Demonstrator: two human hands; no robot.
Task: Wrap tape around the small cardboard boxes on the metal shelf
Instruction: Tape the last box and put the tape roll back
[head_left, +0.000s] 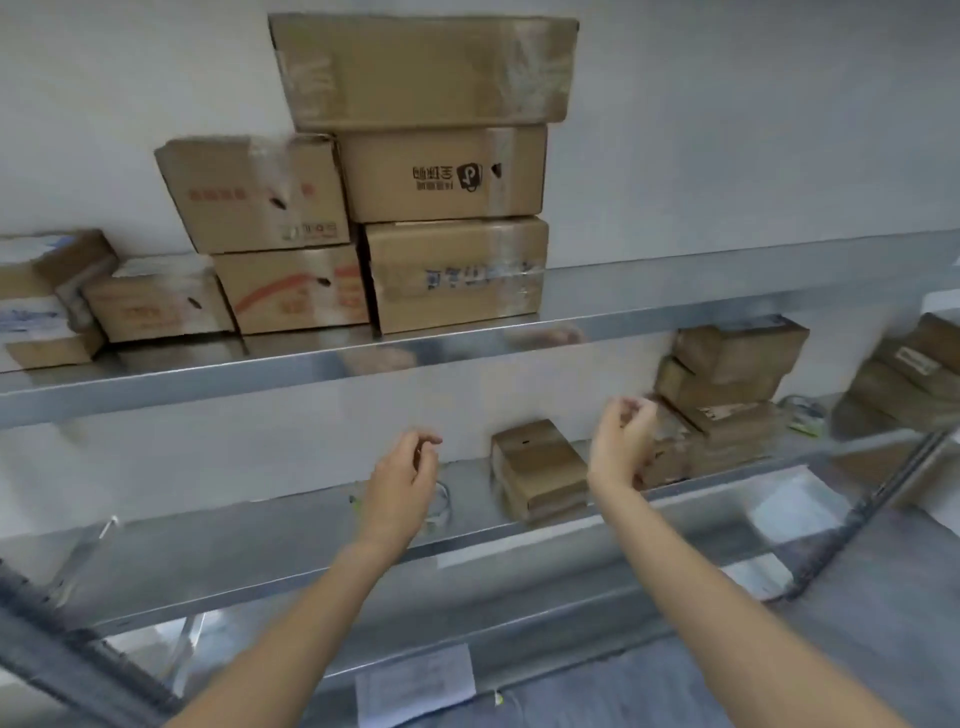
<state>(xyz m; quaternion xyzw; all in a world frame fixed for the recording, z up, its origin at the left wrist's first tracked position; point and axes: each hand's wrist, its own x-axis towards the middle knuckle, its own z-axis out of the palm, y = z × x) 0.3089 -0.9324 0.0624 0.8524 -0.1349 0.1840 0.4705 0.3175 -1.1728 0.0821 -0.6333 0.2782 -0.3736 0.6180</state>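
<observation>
I find the small cardboard box (540, 467) on the lower metal shelf (291, 551), lying between both hands. From the right hand (621, 441) it sits at about eight o'clock, just beside; from the left hand (402, 480) at three o'clock, farther off. Its long axis runs front to back. Both hands are loosely curled, holding nothing. I judge the right nearer. No tape roll identified.

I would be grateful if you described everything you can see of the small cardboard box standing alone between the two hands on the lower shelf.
The small cardboard box is plain brown, closed, with a small dark mark on its top face and faint bands across its front. It sits flat on the lower metal shelf, turned slightly askew. Neither the left hand nor the right hand touches it.
</observation>
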